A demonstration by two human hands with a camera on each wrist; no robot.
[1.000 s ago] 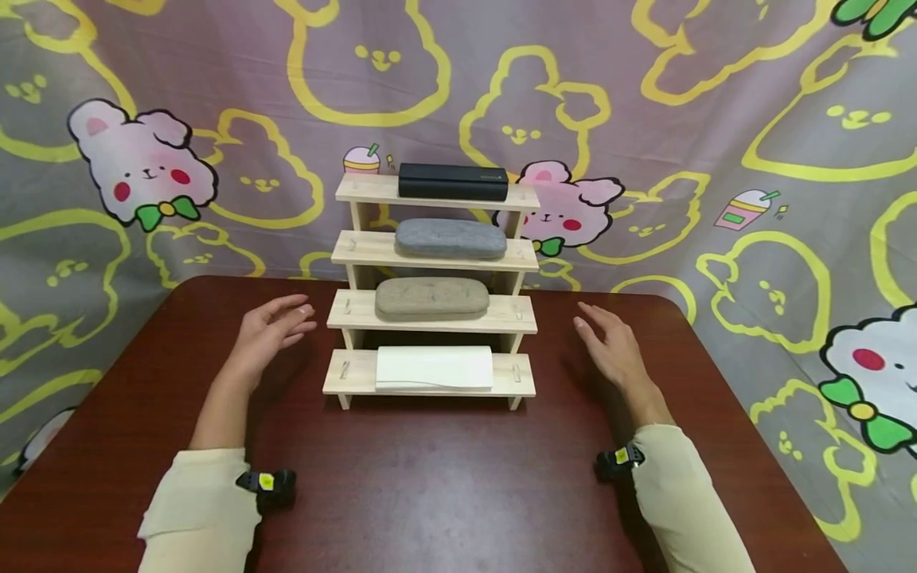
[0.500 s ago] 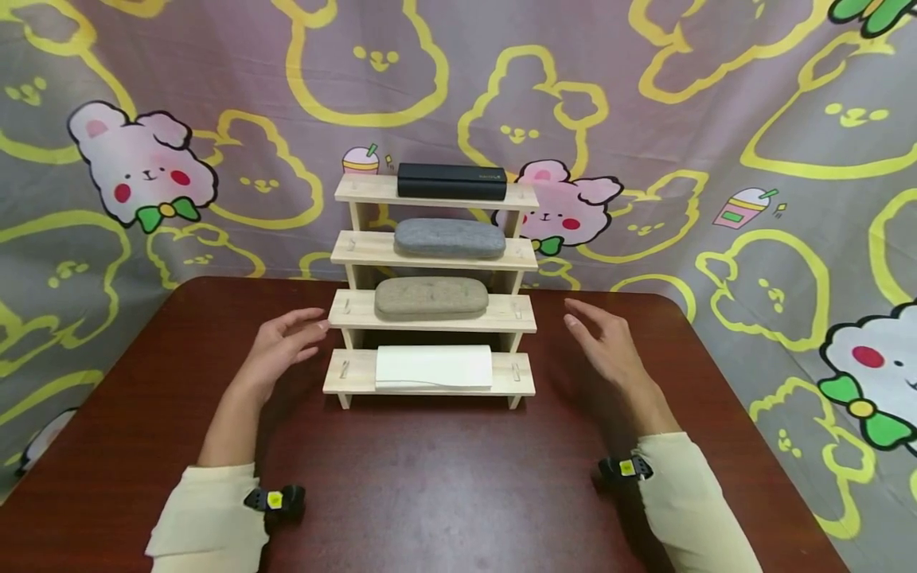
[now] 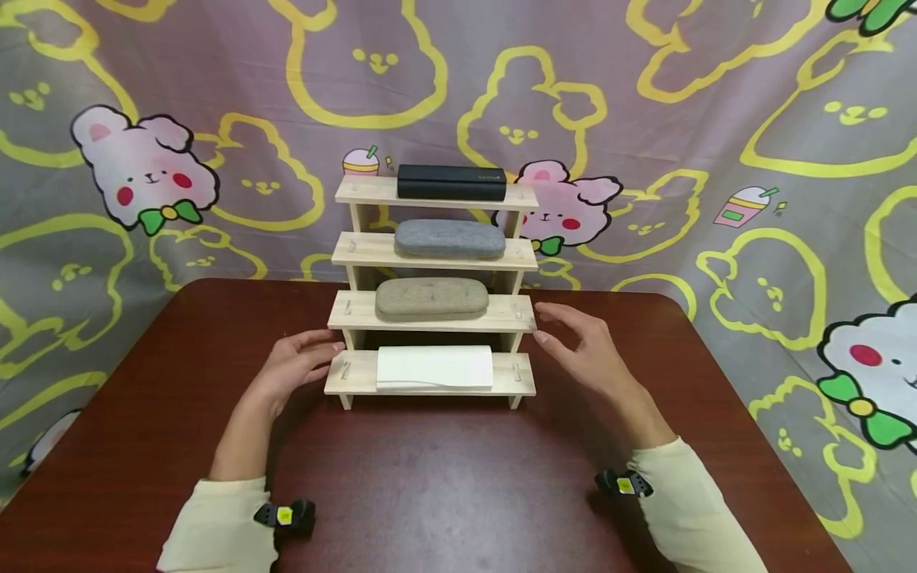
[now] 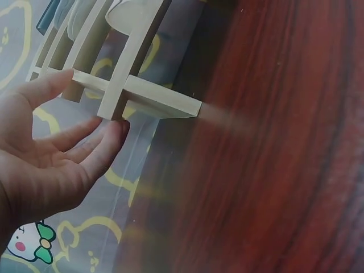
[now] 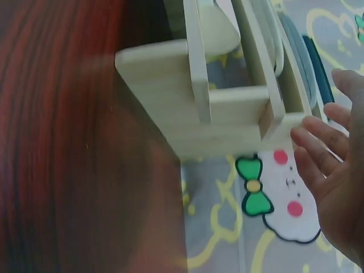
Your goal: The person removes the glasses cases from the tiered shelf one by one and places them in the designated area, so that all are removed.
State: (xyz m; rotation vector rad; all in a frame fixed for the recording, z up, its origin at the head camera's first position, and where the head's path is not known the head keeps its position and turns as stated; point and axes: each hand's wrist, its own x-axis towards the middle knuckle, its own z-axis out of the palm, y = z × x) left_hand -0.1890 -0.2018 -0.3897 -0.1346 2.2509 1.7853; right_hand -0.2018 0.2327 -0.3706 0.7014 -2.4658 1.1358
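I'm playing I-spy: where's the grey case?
Head view, centre: the grey case lies on the second-highest shelf, below the black box and above the brown case.

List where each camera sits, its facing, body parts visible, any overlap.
Head: head-worn, facing forward and down at the rack and table; both left hand and right hand show, with sleeves.
Left wrist: on that wrist, facing the rack's left end; left hand alone shows.
Right wrist: on that wrist, facing its right end; right hand alone shows.
Shared by wrist views: rack, table, curtain.

Along the near tabletop (image 3: 444, 485) there is room to pass; farther back, the four-tier rack (image 3: 430, 325) obstructs.
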